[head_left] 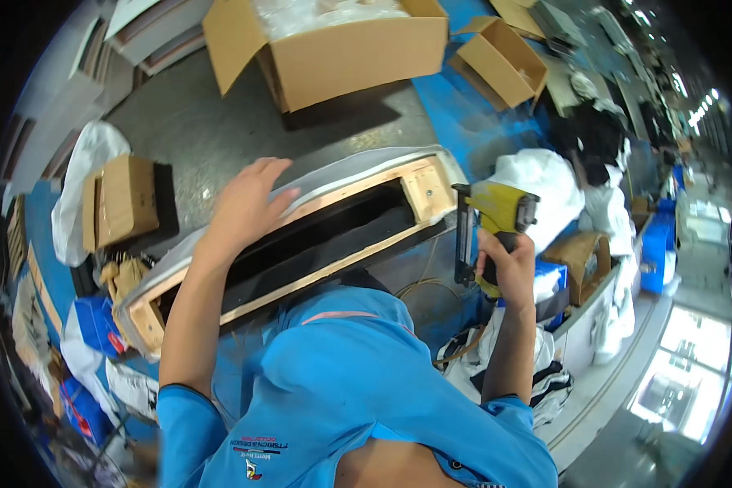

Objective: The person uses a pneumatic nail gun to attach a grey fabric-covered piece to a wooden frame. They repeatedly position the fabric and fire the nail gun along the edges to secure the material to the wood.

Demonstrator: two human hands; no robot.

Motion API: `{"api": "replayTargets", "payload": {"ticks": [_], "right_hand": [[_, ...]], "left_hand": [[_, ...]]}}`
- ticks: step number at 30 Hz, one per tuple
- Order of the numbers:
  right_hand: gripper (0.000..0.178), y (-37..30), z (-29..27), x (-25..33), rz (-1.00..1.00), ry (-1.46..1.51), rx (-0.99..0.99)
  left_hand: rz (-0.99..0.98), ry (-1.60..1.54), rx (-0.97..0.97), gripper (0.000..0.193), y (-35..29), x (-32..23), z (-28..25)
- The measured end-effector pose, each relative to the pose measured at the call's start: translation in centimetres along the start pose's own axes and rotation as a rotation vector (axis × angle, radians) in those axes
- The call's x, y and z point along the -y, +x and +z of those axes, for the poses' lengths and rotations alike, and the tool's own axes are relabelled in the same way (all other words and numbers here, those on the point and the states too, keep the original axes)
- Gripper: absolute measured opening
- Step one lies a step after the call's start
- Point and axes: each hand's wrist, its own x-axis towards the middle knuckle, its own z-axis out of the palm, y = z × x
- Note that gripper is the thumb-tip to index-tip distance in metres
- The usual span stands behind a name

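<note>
In front of me lies a long wooden frame (301,287), a narrow open box with grey fabric (342,172) along its far side and black material inside. My left hand (254,199) rests at the frame's far edge on the fabric, fingers stretched and apart, holding nothing. Off the frame's right end, my right hand (508,264) is wrapped round the handle of a yellow and black staple gun (496,203). The gun is held upright, its black magazine on the side toward the frame. An air hose (468,346) runs below it.
A large open carton (358,61) with clear plastic wrap stands beyond the frame. A smaller open carton (500,65) is at the far right, and a closed cardboard box (122,203) at the left. White bags (537,183) and blue bins (657,252) line the right side.
</note>
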Motion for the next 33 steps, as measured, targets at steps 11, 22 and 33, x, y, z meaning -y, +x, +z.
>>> {"api": "replayTargets", "payload": {"ticks": [11, 22, 33], "right_hand": [[0.027, 2.9, -5.2, -6.9, 0.151, 0.101, -0.22], [0.087, 13.3, -0.4, -7.2, -0.009, -0.069, 0.23], [0.065, 14.5, -1.7, -6.5, -0.053, -0.199, 0.351]], "left_hand": [[0.201, -0.161, 0.194, 0.028, 16.6, -12.9, 13.6], [0.081, -0.357, 0.085, 0.02, 14.2, -13.9, 12.9], [-0.114, -0.918, 0.851, 0.036, 20.7, -8.5, 13.2]]}}
